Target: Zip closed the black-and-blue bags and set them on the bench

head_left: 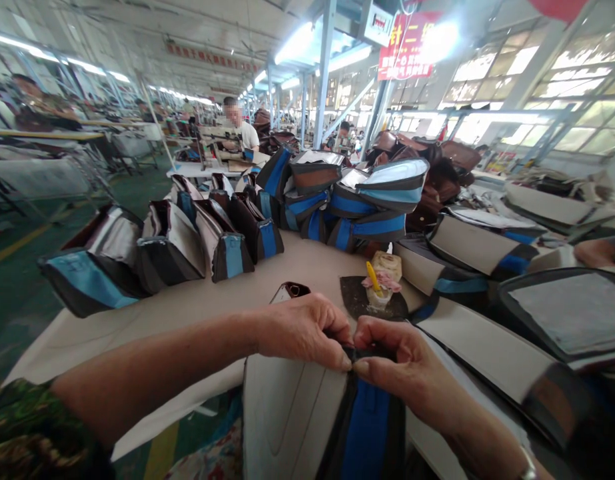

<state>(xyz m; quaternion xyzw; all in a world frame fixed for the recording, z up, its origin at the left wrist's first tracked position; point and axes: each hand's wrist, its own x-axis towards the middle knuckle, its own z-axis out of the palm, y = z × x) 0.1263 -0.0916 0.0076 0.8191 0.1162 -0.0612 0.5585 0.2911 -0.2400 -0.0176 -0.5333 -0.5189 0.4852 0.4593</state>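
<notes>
An unfinished bag (372, 420) with a pale panel and a black side crossed by a blue strip stands in front of me. My left hand (307, 330) pinches its dark upper edge, thumb and fingers pressed together. Close against it, my right hand (402, 360) grips the same edge from the right, thumb tip nearly meeting the other thumb. What lies right between the fingertips is hidden. Just beyond the hands, a small glue pot (378, 298) with a yellow-handled brush (373, 275) and pink cloth sits on a dark mat (354, 297).
Several half-made bags (232, 250) line the far left of the pale table (187, 320). More bags with blue strips (372, 193) are stacked at the back. Flat bag pieces (497, 347) overlap on the right. A person (244, 133) in a white shirt is farther back.
</notes>
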